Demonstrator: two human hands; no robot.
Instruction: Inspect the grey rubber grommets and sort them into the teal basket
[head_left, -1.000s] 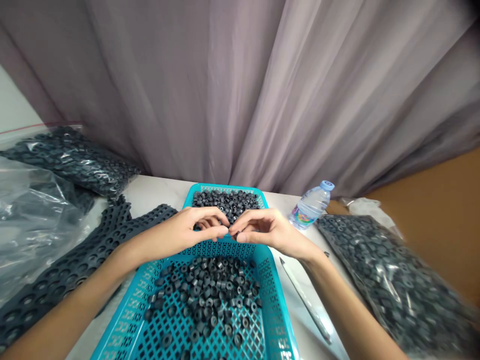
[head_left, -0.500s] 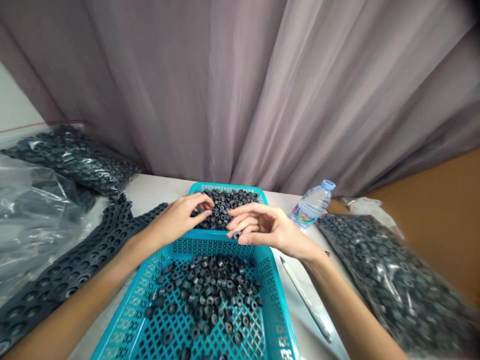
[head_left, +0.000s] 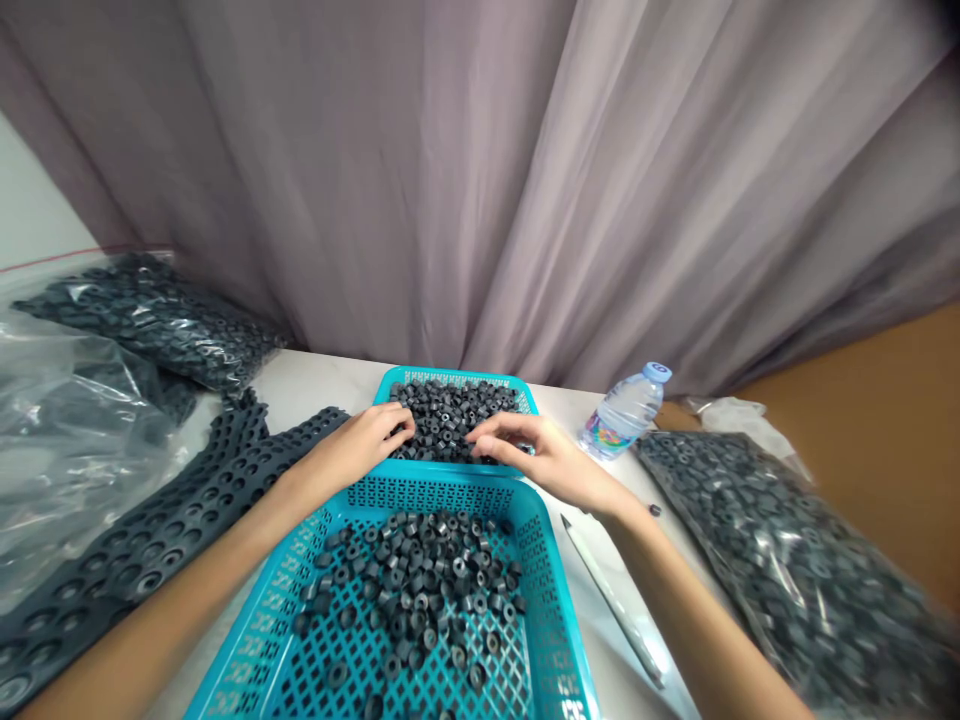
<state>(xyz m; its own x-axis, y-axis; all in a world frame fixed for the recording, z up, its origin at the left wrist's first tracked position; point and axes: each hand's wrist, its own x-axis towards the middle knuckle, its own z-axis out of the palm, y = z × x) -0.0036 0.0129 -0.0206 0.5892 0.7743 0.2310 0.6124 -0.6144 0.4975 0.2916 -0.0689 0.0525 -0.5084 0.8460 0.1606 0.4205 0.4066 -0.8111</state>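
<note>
My left hand (head_left: 367,438) reaches over the left rim of the far turquoise basket (head_left: 450,468), its fingers curled and the thumb close to them; anything between the tips is too small to make out. Over the right side of that basket, my right hand (head_left: 536,450) has its fingers stretched toward the pile, with no piece visible in it. Small dark cylindrical pieces with holes (head_left: 448,412) fill the far basket. Closer to me, a larger turquoise basket (head_left: 559,600) holds more of the same pieces (head_left: 420,580), loosely spread over its lattice floor.
A water bottle (head_left: 626,410) stands right of the far basket. On the right lie a white pen-like tool (head_left: 611,600), a stray piece (head_left: 655,510) and a filled plastic bag (head_left: 787,560). Dark dimpled sheets (head_left: 187,520) and another filled bag (head_left: 157,320) lie left. A curtain (head_left: 465,180) hangs behind.
The small dark cylindrical piece at my right fingertips no longer shows, and that hand has moved slightly forward over the far basket. My left hand has drawn a little left toward its rim.
</note>
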